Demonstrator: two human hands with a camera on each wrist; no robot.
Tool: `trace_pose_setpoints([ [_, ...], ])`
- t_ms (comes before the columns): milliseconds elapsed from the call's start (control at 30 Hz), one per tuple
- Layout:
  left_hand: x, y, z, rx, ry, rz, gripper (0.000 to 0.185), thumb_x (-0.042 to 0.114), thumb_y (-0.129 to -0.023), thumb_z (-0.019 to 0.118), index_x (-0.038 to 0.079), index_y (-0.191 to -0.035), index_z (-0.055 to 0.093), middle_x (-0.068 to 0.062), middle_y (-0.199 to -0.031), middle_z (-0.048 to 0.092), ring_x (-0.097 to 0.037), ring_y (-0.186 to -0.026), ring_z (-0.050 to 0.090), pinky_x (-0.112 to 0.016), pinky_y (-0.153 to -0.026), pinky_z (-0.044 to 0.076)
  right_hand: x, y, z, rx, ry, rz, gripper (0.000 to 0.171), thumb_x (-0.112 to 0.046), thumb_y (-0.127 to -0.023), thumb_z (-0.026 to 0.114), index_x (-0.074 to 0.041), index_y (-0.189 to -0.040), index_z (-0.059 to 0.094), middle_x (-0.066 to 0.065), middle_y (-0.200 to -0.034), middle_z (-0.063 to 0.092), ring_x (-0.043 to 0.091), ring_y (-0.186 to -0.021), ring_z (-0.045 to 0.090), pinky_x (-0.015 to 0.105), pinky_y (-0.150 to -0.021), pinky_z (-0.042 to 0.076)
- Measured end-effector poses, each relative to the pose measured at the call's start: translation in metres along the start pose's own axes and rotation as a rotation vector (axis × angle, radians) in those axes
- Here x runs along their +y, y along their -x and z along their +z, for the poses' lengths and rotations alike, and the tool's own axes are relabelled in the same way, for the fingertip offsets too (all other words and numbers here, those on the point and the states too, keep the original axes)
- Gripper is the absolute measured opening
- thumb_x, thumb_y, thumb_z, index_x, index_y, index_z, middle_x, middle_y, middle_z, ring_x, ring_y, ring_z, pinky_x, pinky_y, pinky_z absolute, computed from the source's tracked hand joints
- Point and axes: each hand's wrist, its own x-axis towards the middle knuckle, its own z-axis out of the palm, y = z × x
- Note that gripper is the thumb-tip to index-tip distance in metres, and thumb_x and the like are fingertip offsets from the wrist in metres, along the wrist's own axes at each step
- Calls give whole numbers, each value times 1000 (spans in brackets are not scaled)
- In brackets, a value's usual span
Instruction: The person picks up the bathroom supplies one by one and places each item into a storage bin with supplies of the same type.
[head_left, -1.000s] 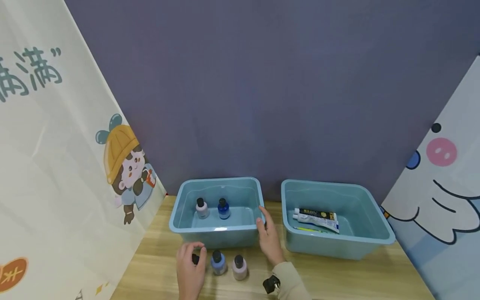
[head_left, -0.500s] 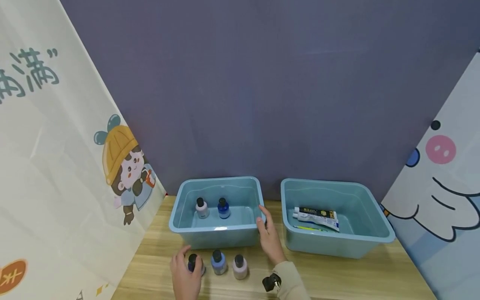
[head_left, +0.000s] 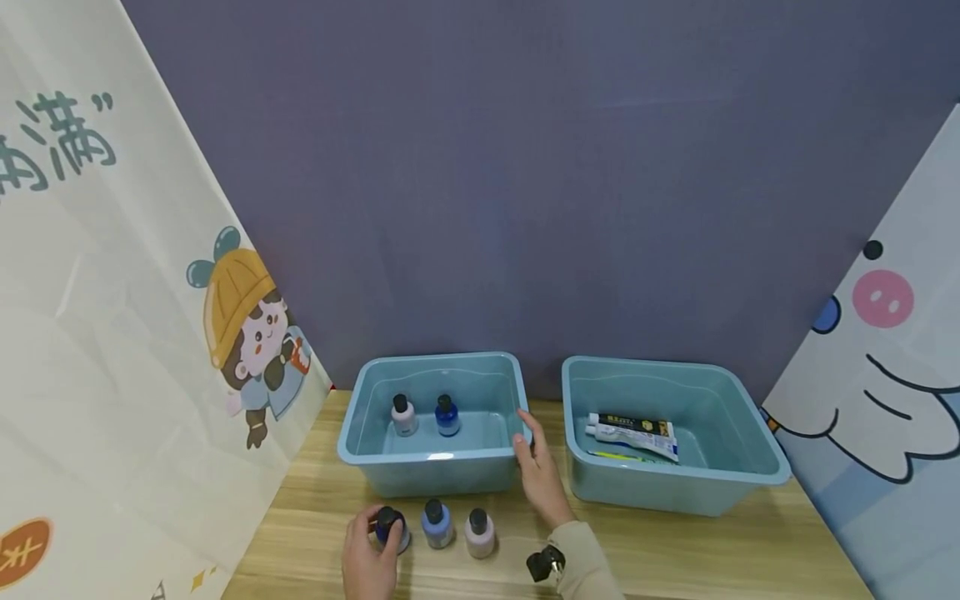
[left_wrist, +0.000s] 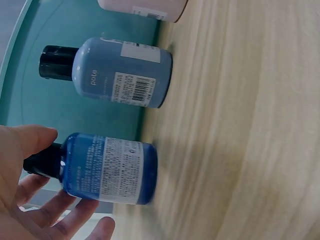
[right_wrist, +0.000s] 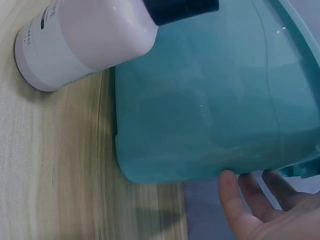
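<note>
My left hand has thumb and fingers around the black cap of a dark blue bottle, which stands upright on the table. Beside it stand a light blue bottle and a pale pink bottle, both black-capped. My right hand touches the right end of the left blue bin; in the right wrist view its fairly straight fingers rest against the bin's side. Inside that bin stand another pale pink bottle and another dark blue bottle.
A second blue bin stands to the right, holding a black tube, a white tube and a thin yellow-green item. The wooden table ends at a dark backdrop, with printed panels at both sides.
My left hand has moved slightly down and left, then its thumb and fingers have closed in around the dark blue bottle's cap. The right hand stays at the bin.
</note>
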Motion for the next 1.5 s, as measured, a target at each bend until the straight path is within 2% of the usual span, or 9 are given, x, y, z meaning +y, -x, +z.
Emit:
trace_pose_setpoints([
  [200, -4, -3, 1, -42, 20, -60, 38, 18, -93, 74, 6, -127, 62, -20, -127, 64, -37, -115, 62, -48, -89, 51, 1, -2, -1, -10, -8, 10, 48, -41, -110, 43, -33, -157, 35, 7, -167, 31, 34, -144, 39, 61, -112, 36],
  [367, -11, -3, 6, -33, 82, -78, 38, 18, -92, 77, 9, -127, 64, -17, -125, 69, -36, -116, 65, -39, -85, 56, 1, -3, -3, -8, 4, 8, 51, -44, -109, 43, -30, -157, 35, 11, -160, 38, 31, -128, 48, 53, -105, 41],
  [567, -17, -2, 10, -38, 136, -61, 36, 22, -93, 76, 10, -127, 66, -19, -126, 70, -37, -117, 66, -41, -86, 59, 0, -4, -4, -9, 16, 12, 51, -44, -110, 43, -30, -158, 34, 15, -123, 56, 26, -96, 55, 39, -86, 44],
  [667, -18, -1, 11, -36, 147, -53, 36, 21, -94, 75, 10, -127, 66, -20, -128, 69, -39, -119, 66, -45, -89, 59, 0, -4, -5, -13, 11, 14, 51, -43, -110, 43, -30, -158, 34, 16, -106, 54, 26, -88, 54, 38, -82, 44],
  [833, -19, 1, 13, 2, 156, -10, 34, 18, -94, 75, 9, -125, 67, -21, -127, 69, -40, -116, 67, -44, -86, 60, 0, -3, -6, -16, 11, 12, 50, -43, -110, 42, -30, -158, 33, 15, -111, 55, 29, -92, 54, 37, -83, 43],
  [967, -22, 4, 13, 62, 147, 35, 33, 15, -93, 76, 6, -124, 67, -20, -125, 70, -39, -113, 67, -48, -85, 60, 0, -2, -5, -19, 3, 22, 49, -43, -110, 43, -32, -157, 34, 12, -89, 50, 32, -84, 53, 34, -76, 44],
  [1067, -24, 6, 12, 110, 127, 49, 33, 15, -92, 77, 8, -122, 69, -16, -122, 72, -29, -108, 69, -47, -82, 60, 0, -2, -5, -21, 9, 31, 48, -44, -110, 43, -35, -156, 34, 8, -84, 48, 27, -80, 53, 32, -73, 44],
  [1267, -23, 7, 7, 159, 176, 45, 34, 16, -90, 79, 8, -121, 70, -15, -118, 73, 17, -97, 50, -28, -75, 58, -1, -1, -3, -21, 4, 31, 49, -43, -110, 43, -34, -157, 34, 9, -94, 51, 27, -86, 53, 33, -78, 44],
  [1500, -17, 5, 1, 124, 228, -10, 36, 18, -92, 77, 8, -126, 69, -15, -124, 70, 23, -99, 42, -42, -84, 61, -2, -1, -2, -15, 8, 22, 48, -40, -111, 42, -34, -157, 33, 16, -133, 52, 27, -100, 54, 38, -86, 44],
])
